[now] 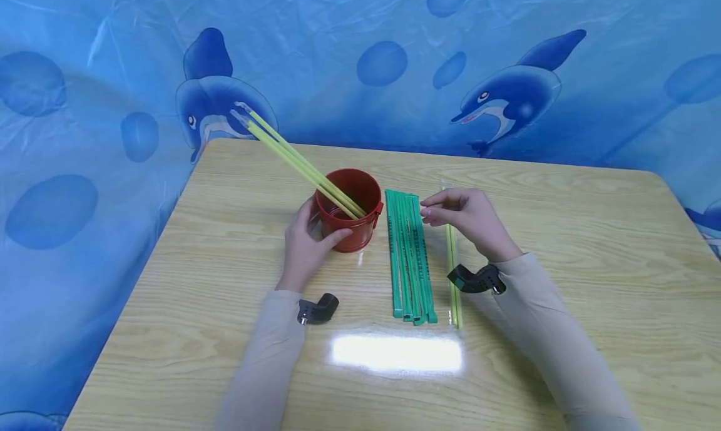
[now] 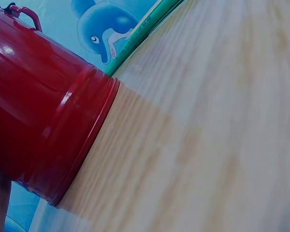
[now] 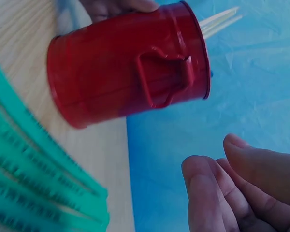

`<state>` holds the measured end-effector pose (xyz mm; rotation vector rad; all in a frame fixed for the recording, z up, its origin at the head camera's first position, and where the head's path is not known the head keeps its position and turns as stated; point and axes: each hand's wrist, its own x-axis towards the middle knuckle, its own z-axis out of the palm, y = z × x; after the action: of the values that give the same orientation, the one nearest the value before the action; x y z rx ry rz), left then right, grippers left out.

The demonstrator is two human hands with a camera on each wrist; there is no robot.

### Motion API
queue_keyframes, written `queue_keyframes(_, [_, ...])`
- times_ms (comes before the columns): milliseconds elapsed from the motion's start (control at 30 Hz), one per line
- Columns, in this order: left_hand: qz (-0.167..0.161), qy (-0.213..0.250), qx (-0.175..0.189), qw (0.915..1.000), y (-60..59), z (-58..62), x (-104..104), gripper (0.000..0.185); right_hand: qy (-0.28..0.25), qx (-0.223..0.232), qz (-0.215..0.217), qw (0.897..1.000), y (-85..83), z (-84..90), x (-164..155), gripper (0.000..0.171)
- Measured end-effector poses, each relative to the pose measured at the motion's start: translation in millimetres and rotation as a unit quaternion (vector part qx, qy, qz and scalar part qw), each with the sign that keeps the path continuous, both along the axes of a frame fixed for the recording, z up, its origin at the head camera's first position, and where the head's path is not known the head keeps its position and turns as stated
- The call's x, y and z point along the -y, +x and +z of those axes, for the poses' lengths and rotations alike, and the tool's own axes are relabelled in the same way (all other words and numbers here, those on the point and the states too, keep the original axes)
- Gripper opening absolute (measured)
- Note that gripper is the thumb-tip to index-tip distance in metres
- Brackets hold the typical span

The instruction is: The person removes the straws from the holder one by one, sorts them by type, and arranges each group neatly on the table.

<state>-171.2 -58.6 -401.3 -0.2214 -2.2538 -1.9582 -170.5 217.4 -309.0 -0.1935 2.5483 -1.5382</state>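
Left fingers [image 1: 306, 214] grip the red bucket [image 1: 359, 236] — yellow sticks [image 1: 304, 171] leaning inside.

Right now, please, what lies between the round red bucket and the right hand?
In the head view, flat green strips lie between the bucket and right hand.

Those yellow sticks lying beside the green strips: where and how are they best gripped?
Probably a pinch near mid-length, from above and slightly to the right: the yellow sticks lie flat on the table, long and thin, with the green strips close along their left.
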Motion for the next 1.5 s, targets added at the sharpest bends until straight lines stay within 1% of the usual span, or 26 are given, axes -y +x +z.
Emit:
queue_keyframes(133, [0.000,-0.002,0.006,1.0000,1.6,0.1,2.8,0.079,-0.022,-0.012,0.010,1.000,-6.6,2.5,15.0,0.029])
queue_keyframes(267, [0.000,-0.010,0.016,0.9998,5.3,-0.1,6.8,0.079,-0.031,-0.016,0.025,0.999,-9.8,4.5,29.2,0.029])
queue_keyframes(367, [-0.001,-0.017,0.016,0.9997,6.2,-1.0,7.8,0.080,-0.040,-0.021,0.031,0.999,-12.6,8.1,38.5,0.028])
queue_keyframes(500, [0.002,-0.013,0.013,0.9998,6.4,-1.7,7.6,0.080,-0.053,-0.025,0.039,0.998,-17.0,13.4,49.9,0.026])
queue_keyframes(800, [-0.001,-0.001,0.017,0.9999,2.2,0.9,7.6,0.080,-0.091,-0.045,0.055,0.993,-26.6,26.9,77.2,0.026])
queue_keyframes(1000, [-0.008,0.003,0.017,0.9998,-0.6,1.6,6.9,0.079,-0.107,-0.054,0.061,0.991,-35.0,30.7,93.3,0.024])
queue_keyframes(1067, [-0.010,-0.001,0.023,0.9997,1.8,7.5,5.3,0.078,-0.109,-0.053,0.061,0.991,-36.7,30.5,97.0,0.024])
queue_keyframes(1200, [-0.011,-0.009,0.032,0.9994,10.7,27.0,2.1,0.075,-0.114,-0.051,0.063,0.990,-38.9,30.5,103.0,0.023])
queue_keyframes(1267, [-0.011,-0.012,0.031,0.9994,14.4,35.1,0.9,0.074,-0.119,-0.049,0.065,0.990,-40.0,30.3,105.8,0.022])
queue_keyframes(1433, [-0.013,-0.017,0.034,0.9992,14.6,37.2,-0.8,0.074,-0.105,-0.052,0.066,0.991,-43.5,29.5,114.7,0.020])
queue_keyframes(1500, [-0.013,-0.015,0.035,0.9992,10.7,29.7,-0.7,0.075,-0.094,-0.056,0.067,0.992,-45.0,29.4,118.3,0.020])
